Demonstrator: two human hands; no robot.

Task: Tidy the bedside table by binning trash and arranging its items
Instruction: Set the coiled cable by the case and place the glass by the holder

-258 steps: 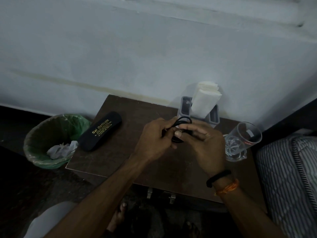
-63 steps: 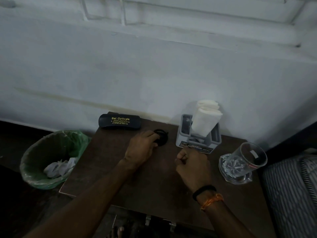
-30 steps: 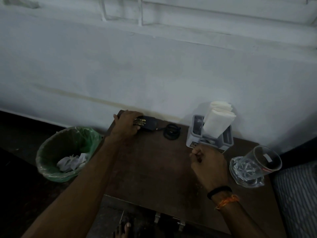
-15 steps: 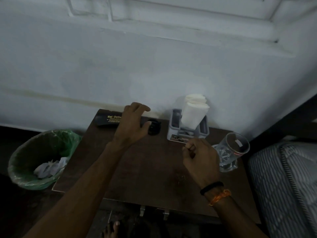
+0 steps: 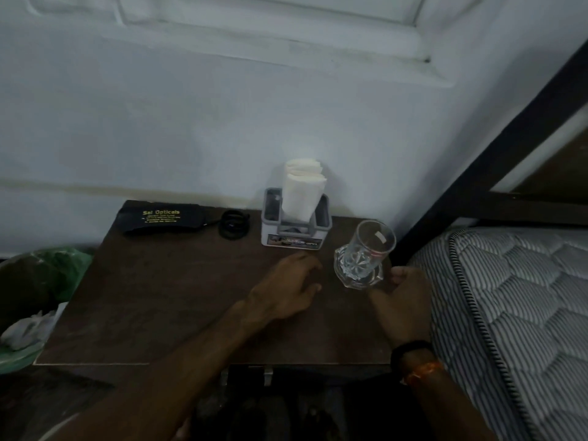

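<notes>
Against a pale wall, the dark bench point(image 5: 165, 300) is carrying a spectacle case point(image 5: 164, 219), a coiled black cord point(image 5: 234, 225) and a napkin holder point(image 5: 296, 218) along its back edge. Near its right edge a glass point(image 5: 364, 254) is standing. Left hand point(image 5: 286, 292) is lying open just beside it; right hand point(image 5: 402, 297) is hovering, its grip loosely curled and empty. Beside the bench, a green-lined bin point(image 5: 35, 300) is holding crumpled paper.

A single head-worn view looks forward and steeply down from close above the dark brown wooden surface point(image 5: 178, 300), facing the pale painted wall point(image 5: 222, 122) at its far edge. The grey striped mattress point(image 5: 515, 313) fills the right side, the green-lined bin point(image 5: 47, 275) the left edge.
</notes>
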